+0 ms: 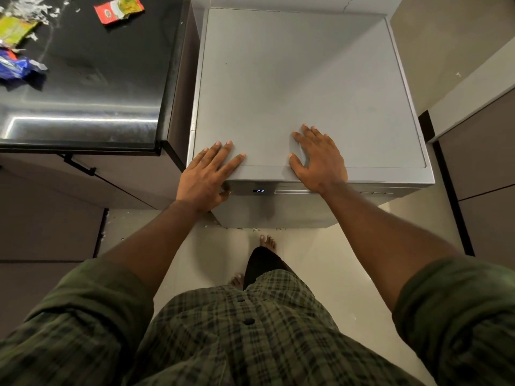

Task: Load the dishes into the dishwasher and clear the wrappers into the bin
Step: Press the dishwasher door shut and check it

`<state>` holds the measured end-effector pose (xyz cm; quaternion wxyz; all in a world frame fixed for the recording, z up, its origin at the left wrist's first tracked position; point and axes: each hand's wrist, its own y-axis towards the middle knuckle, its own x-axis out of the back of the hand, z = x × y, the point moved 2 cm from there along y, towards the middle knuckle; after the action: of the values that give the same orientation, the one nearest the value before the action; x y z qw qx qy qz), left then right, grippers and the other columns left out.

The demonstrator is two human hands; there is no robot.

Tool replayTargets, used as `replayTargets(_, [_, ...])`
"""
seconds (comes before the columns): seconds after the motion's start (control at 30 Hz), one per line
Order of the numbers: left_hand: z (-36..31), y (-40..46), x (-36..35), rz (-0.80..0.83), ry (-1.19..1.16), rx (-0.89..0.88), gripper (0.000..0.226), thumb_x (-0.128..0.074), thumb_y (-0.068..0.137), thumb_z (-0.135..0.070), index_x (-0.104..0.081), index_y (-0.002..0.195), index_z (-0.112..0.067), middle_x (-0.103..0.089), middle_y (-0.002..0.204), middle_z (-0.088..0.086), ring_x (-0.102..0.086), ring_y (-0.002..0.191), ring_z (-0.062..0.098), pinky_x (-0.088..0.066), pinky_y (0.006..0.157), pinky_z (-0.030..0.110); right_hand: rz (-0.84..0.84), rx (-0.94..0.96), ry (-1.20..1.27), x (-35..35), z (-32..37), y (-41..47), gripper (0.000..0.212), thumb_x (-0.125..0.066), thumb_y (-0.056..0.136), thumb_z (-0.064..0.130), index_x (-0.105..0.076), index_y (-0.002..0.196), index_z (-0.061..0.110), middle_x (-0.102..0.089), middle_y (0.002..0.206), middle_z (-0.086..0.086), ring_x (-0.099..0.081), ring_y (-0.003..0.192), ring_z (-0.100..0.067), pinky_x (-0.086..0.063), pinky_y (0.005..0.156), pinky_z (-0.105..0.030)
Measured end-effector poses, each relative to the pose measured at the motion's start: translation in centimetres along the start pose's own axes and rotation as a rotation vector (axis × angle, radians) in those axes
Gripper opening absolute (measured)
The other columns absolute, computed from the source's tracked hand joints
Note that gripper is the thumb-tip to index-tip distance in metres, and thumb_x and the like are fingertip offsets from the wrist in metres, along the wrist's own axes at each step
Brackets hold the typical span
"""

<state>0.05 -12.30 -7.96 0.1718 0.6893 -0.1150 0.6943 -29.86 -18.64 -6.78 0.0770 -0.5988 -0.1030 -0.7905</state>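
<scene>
Both arms extend forward with sleeves rolled to the elbows. The left hand (207,174) lies palm-down at the front left corner of the dishwasher (306,79) top, fingers straight and spread, thumb hooked below the front edge. The right hand (317,160) lies flat near the middle of the same front edge, fingers spread. Bare feet stand just before the unit.

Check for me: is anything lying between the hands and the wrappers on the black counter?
Nothing visible does. The left hand and right hand lie flat on the dishwasher top. The red wrapper, green wrapper and blue wrapper lie at the far left of the counter, bare surface between.
</scene>
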Motion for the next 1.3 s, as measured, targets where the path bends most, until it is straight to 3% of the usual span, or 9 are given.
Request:
replayTargets(0.23, [0.0,0.4,0.3,0.008,-0.047,0.008,0.110,-0.083,0.078,-0.040,-0.017,0.165,-0.033,-0.014,0.174,0.007,-0.017,0.160,0.030,-0.020,0.129,0.047,0.010,0.005,-0.002,0.1,-0.2,0.1,0.064,-0.040,0.101,0.056,-0.041,0.159,0.029,-0.031,0.171,0.000,-0.023,0.160,-0.019,-0.020,0.130,-0.043])
replayTargets(0.33, [0.1,0.5,0.7,0.048,-0.060,0.021,0.113,-0.083,0.074,-0.058,-0.019,0.164,-0.034,-0.016,0.173,0.006,-0.017,0.159,0.030,-0.019,0.129,0.048,0.030,0.002,0.001,0.4,-0.2,0.3,0.066,-0.039,0.101,0.057,-0.039,0.161,0.028,-0.029,0.172,0.000,-0.022,0.160,-0.019,-0.020,0.130,-0.044])
replayTargets(0.47, [-1.8,3.4,2.2,0.047,-0.166,0.135,0.083,-0.045,0.082,-0.091,-0.039,0.144,-0.036,-0.038,0.148,0.008,-0.035,0.141,0.032,-0.031,0.118,0.051,0.070,0.015,-0.020,0.6,-0.3,0.3,0.069,-0.040,0.100,0.057,-0.036,0.162,0.026,-0.026,0.173,-0.001,-0.019,0.161,-0.020,-0.017,0.131,-0.044])
replayTargets(0.57, [-4.4,6.5,2.2,0.006,-0.245,0.304,0.070,-0.027,0.094,-0.084,-0.038,0.146,-0.037,-0.034,0.151,0.007,-0.032,0.145,0.032,-0.027,0.119,0.051,0.080,0.031,-0.026,0.7,-0.6,0.3,0.075,-0.039,0.097,0.061,-0.036,0.162,0.024,-0.026,0.173,-0.004,-0.020,0.160,-0.022,-0.017,0.130,-0.046])
replayTargets(0.63, [-5.6,7.9,1.7,0.044,-0.261,0.405,0.072,-0.021,0.096,-0.081,-0.027,0.155,-0.041,-0.016,0.170,0.006,-0.011,0.159,0.028,-0.013,0.127,0.052,0.121,0.059,-0.026,0.7,-0.7,0.3,0.080,-0.035,0.097,0.065,-0.030,0.165,0.023,-0.020,0.174,-0.005,-0.015,0.162,-0.023,-0.012,0.131,-0.046])
replayTargets(0.77, [-7.7,10.1,1.3,0.121,-0.329,0.600,0.081,-0.019,0.094,-0.081,-0.013,0.163,-0.037,0.006,0.175,0.009,0.012,0.161,0.025,0.008,0.128,0.055,0.238,0.267,-0.012,1.5,-2.5,-0.6,0.087,-0.037,0.099,0.073,-0.020,0.168,0.022,-0.009,0.176,-0.006,-0.006,0.163,-0.021,-0.009,0.131,-0.046])
replayTargets(0.93, [-8.9,10.2,1.0,0.095,-0.254,0.629,0.087,-0.021,0.093,-0.082,-0.011,0.164,-0.032,0.006,0.173,0.017,0.012,0.161,0.028,0.005,0.126,0.061,0.317,0.480,-0.126,3.4,-10.3,-3.0,0.107,-0.065,0.088,0.070,-0.005,0.169,0.032,0.002,0.177,0.002,-0.003,0.163,-0.019,-0.006,0.131,-0.037])
replayTargets(1.07, [-8.8,10.4,0.8,0.074,-0.237,0.635,0.084,-0.024,0.094,-0.081,-0.012,0.163,-0.034,0.002,0.174,0.016,0.009,0.161,0.027,0.005,0.127,0.058,0.264,0.421,-0.219,5.0,-16.7,-4.2,0.127,-0.088,0.076,0.046,-0.002,0.169,0.029,0.003,0.177,-0.001,-0.009,0.163,-0.025,-0.019,0.130,-0.045])
replayTargets(1.3, [-11.2,11.7,-0.1,0.092,-0.222,0.691,0.084,-0.026,0.098,-0.063,-0.007,0.165,-0.016,0.005,0.171,0.027,0.011,0.160,0.037,0.004,0.128,0.059,0.220,0.338,-0.264,6.5,-20.3,-6.0,0.132,-0.095,0.070,0.036,-0.009,0.169,0.019,-0.003,0.177,-0.006,-0.008,0.163,-0.025,-0.016,0.131,-0.045])
